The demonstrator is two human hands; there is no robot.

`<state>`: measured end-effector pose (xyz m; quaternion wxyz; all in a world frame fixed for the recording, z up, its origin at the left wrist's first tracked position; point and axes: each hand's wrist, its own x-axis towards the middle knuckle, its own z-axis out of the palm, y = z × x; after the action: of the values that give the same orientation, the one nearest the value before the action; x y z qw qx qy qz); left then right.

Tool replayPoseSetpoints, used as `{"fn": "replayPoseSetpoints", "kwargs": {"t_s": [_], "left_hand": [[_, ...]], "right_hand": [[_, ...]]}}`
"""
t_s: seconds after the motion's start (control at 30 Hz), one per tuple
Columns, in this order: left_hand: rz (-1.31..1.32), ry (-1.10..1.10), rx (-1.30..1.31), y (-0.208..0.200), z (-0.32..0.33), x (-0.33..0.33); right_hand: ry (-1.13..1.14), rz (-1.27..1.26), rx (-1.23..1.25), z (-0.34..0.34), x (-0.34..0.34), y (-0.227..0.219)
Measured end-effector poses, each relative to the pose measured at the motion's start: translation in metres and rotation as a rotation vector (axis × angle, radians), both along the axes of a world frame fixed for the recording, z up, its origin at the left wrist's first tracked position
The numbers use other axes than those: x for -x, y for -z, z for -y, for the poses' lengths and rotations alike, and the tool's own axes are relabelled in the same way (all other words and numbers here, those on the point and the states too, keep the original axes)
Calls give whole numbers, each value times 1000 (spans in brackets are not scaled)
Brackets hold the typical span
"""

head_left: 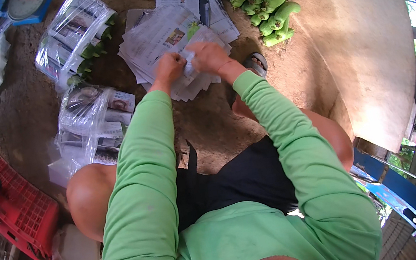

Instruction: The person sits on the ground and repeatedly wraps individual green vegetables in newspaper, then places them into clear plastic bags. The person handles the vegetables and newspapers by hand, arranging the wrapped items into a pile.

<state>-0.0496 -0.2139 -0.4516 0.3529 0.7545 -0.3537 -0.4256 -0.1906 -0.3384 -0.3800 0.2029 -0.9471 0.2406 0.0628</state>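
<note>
My left hand (171, 67) is closed, its fingers pinching the edge of a newspaper sheet (213, 37). Close beside it, my right hand (209, 58) is curled on the same paper, slightly blurred. The sheet is gathered around something long, and a green leafy stem end (193, 29) pokes out past its far edge. Most of what is inside stays hidden. Beneath both hands lies a loose, fanned-out stack of newspapers (140, 46) on the earthen floor.
Plump green vegetables (275, 1) are heaped at the far right of the papers. Clear plastic bags (77, 34) of newspaper-wrapped vegetables stand to the left. A red plastic crate (14, 210) sits lower left, a blue scale (28, 7) far left. My sandalled foot (256, 64) is beside the stack.
</note>
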Motion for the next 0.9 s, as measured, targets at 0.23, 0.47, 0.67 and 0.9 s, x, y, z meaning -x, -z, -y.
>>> {"fn": "replayPoseSetpoints", "kwargs": {"t_s": [0.23,0.47,0.67,0.9], "left_hand": [[540,-178,159,8,-17,36],[532,51,309,-32,-7,43],[78,478,379,-114,0,8],[-251,454,446,-266,-15,21]], "right_hand": [[-621,134,657,-11,15,19],[-575,-101,441,21,17,34],[-380,-731,-59,23,-33,-126],[-452,-519,-94,15,-20,-335]]}}
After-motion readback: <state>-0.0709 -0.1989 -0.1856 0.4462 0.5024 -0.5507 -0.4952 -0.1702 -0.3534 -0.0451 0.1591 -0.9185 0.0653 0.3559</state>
